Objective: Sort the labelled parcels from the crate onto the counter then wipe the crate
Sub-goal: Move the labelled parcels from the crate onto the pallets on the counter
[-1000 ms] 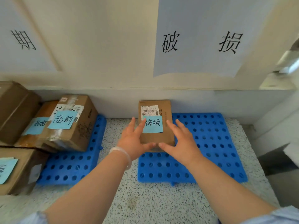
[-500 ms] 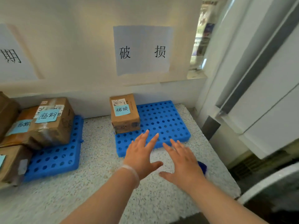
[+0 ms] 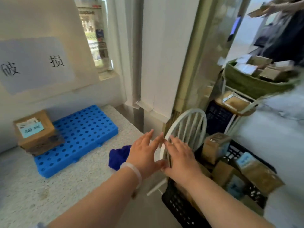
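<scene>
A brown parcel (image 3: 37, 131) with a light-blue label rests on the left end of a blue perforated pallet (image 3: 82, 134) on the speckled counter (image 3: 49, 195). My left hand (image 3: 144, 153) and my right hand (image 3: 180, 157) hover side by side past the counter's right edge, fingers spread, holding nothing. To their right a black crate (image 3: 181, 209) sits on a white chair (image 3: 184, 127) and holds several brown parcels (image 3: 261, 174), some with blue labels. A dark blue cloth (image 3: 117, 156) lies on the counter just left of my left hand.
A paper sign (image 3: 32, 65) hangs on the wall above the pallet. Behind the chair stands a white rack with a green basket (image 3: 253, 85) full of boxes. Another person's hand (image 3: 273, 6) holds something at top right. A white pillar (image 3: 164, 55) rises beside the counter's end.
My view has swung right, away from the wall. Both hands left the labelled parcel on the pallet and moved right, toward the crate on the chair.
</scene>
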Available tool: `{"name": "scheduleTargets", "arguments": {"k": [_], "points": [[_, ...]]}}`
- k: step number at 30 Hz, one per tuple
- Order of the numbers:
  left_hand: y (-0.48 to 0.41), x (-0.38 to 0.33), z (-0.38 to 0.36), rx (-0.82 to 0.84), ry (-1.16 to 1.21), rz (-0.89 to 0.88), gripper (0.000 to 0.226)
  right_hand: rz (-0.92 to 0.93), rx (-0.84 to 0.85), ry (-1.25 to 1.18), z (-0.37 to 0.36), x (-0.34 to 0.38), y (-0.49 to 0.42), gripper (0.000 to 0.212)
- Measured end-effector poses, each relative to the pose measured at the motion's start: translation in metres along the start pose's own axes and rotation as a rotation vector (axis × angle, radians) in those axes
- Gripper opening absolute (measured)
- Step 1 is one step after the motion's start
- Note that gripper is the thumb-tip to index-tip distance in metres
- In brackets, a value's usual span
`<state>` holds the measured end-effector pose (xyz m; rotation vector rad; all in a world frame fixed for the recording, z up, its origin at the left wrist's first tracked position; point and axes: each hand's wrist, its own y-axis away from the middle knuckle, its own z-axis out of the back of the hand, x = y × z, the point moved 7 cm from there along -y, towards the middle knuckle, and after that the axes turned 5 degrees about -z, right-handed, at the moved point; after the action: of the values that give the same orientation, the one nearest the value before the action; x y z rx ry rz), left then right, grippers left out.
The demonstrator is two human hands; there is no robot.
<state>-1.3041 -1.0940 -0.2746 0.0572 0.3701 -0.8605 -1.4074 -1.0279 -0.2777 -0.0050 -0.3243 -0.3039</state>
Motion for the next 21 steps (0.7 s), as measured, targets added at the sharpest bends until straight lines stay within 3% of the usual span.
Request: {"name": "scheduleTargets", "arguments": {"k": [12,16,21], "points": [[-0.092,-0.203,-0.106,0.258,0.119,-0.181,0.083,-0.391,-0.007,-0.130,0.046,-0.239,0.067,0.092],[-0.121,-0.245,-0.153,0.357,0.160,-0.141,0.079,-0.597,-0.042,-0.210,0.054,-0.321,0.084,0.087],[-0.156,-0.276,-0.199,0.440,0.202,-0.077,0.076,-0.709,-0.015,-0.219,0.046,-0.394,0.080,0.086]]}}
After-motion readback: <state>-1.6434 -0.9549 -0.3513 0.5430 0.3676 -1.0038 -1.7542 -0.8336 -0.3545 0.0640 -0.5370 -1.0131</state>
